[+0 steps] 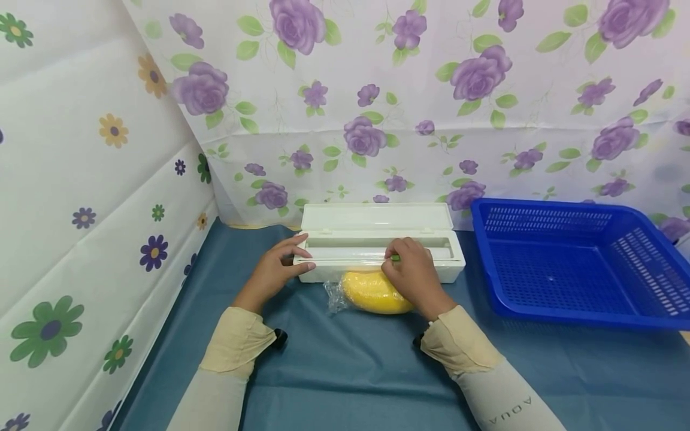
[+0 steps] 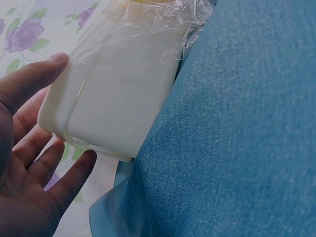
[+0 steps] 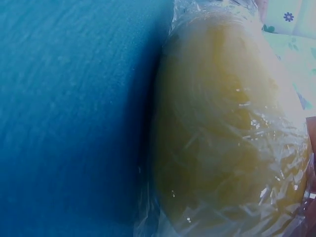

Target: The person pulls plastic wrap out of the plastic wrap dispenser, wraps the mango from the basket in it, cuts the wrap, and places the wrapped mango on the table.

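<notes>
A white cling film dispenser (image 1: 334, 275) stands with its lid raised and a film roll (image 1: 350, 252) inside. My left hand (image 1: 272, 267) holds its left end, thumb on the front edge; in the left wrist view some fingers of that hand stand spread past the end. My right hand (image 1: 414, 272) has its fingers curled over a small green slide cutter (image 1: 396, 258) on the dispenser's front edge, mostly hidden. Against the front lies a yellow oval thing (image 1: 372, 292), like a fruit, wrapped in clear film that bunches at its left. The right wrist view shows the wrapped yellow thing close up.
On the right, a blue plastic basket (image 1: 539, 314) stands beside the dispenser. A blue-green cloth (image 1: 334, 383) covers the table. Flower-patterned sheets (image 1: 334, 108) hang behind and at the left.
</notes>
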The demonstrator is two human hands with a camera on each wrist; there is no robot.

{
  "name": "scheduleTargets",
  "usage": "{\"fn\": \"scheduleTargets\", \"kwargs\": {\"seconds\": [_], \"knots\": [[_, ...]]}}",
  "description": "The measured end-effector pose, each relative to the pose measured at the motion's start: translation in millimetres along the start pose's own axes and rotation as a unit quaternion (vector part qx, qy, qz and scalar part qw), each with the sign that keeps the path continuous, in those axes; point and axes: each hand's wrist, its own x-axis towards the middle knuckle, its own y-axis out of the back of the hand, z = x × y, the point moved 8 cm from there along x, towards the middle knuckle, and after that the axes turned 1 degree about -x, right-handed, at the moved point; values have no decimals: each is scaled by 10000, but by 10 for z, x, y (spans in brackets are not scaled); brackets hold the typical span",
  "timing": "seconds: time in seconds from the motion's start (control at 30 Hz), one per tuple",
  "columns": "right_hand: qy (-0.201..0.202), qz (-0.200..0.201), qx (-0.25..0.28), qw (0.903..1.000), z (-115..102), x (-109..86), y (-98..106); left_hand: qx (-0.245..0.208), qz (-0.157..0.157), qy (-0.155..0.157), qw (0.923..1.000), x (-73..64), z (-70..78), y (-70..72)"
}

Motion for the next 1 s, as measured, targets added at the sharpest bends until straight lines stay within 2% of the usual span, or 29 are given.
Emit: {"fn": "scheduleTargets", "kwargs": {"seconds": [0.37,0.83,0.87,1.0], "knots": [[42,86,-5,10000,27,-13,30,-141,-39,-36,9999,-3,-2,-7],[54,158,-1,9999,50,-22,84,-74,-58,-55,9999,-14,3,2],[48,155,-11,9999,54,-22,86,-84,-71,-32,9999,-27,45,4],[33,165,-18,9999,57,-26,106,-74,-93,-15,9999,-24,53,3]]}}
